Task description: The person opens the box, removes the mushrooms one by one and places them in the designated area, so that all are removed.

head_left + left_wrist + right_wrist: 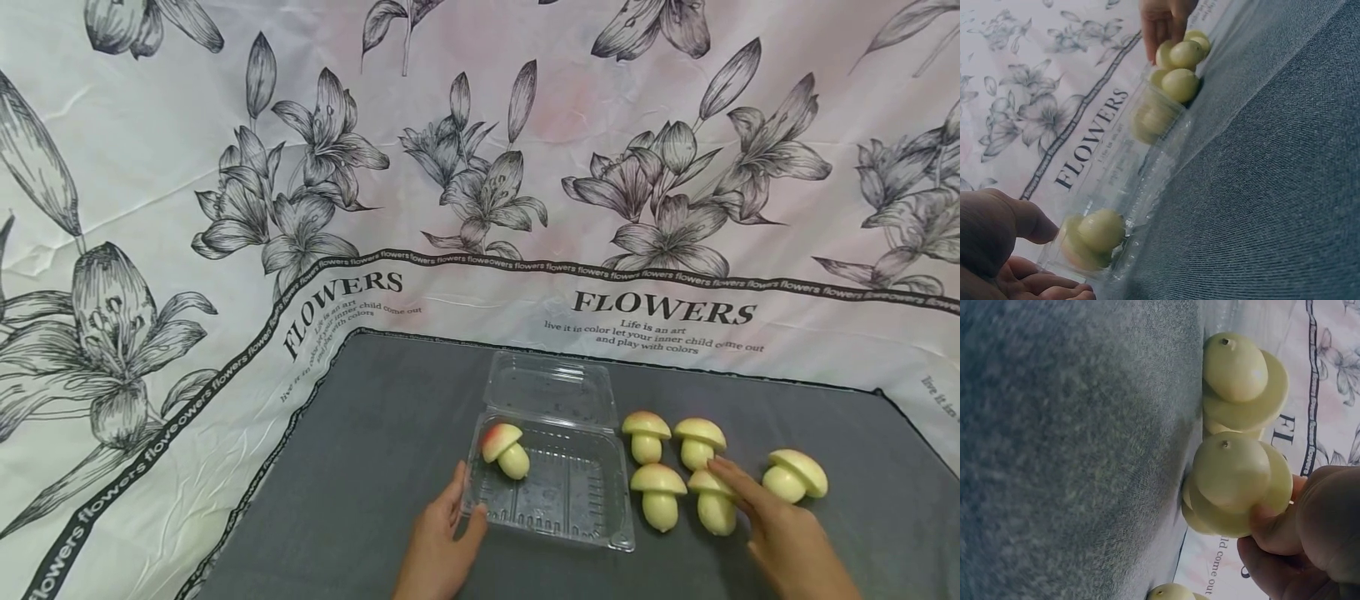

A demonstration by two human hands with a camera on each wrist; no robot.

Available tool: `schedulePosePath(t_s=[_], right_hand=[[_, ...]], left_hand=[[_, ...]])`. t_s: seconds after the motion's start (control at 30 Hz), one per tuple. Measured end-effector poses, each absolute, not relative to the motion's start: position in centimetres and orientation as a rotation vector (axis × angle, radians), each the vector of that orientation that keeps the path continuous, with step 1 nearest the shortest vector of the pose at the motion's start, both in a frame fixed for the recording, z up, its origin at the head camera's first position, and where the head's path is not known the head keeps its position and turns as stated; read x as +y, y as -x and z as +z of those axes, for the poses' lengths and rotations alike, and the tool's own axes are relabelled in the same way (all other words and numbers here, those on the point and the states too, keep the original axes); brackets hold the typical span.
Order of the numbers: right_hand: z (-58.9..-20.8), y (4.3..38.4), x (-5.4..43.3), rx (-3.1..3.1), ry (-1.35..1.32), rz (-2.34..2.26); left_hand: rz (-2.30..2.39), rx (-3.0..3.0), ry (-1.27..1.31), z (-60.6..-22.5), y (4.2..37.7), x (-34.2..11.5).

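A clear plastic box (pixel 573 508) stands with its lid (pixel 551 390) folded back. Inside, at the left, lies one toy mushroom (pixel 513 460) with a pale yellow stem and a red-tinged cap. My left hand (pixel 442 533) holds the box at its near left corner, thumb and fingers about the edge. To the right of the box, my right hand (pixel 772 517) pinches the cap of another toy mushroom (pixel 1232 472), thumb on the near side. That mushroom stands at the front of a cluster, close beside a similar mushroom (pixel 660 497).
Behind the front pair stand two more mushrooms, one (pixel 646 437) near the box and one (pixel 699 442) by my right fingertips. Another mushroom (pixel 795 477) leans farther right. A dark grey cloth (pixel 360 467) covers the table; a flower-printed sheet (pixel 480 300) rises behind.
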State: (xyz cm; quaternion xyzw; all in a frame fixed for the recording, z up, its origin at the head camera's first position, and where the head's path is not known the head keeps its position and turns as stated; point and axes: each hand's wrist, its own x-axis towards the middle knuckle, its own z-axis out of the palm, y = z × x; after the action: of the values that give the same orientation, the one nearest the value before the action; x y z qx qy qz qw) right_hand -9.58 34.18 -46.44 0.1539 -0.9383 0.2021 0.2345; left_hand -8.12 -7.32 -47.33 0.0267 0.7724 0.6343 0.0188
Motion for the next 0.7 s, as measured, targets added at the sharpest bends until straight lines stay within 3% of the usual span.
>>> schedulePosePath(t_s=[0.7], right_hand=[[-46.11,10.09,33.85,-2.766,-0.362,0.531]], left_hand=[[2.006,2.382,-0.105,-47.27,8.0,-7.31]])
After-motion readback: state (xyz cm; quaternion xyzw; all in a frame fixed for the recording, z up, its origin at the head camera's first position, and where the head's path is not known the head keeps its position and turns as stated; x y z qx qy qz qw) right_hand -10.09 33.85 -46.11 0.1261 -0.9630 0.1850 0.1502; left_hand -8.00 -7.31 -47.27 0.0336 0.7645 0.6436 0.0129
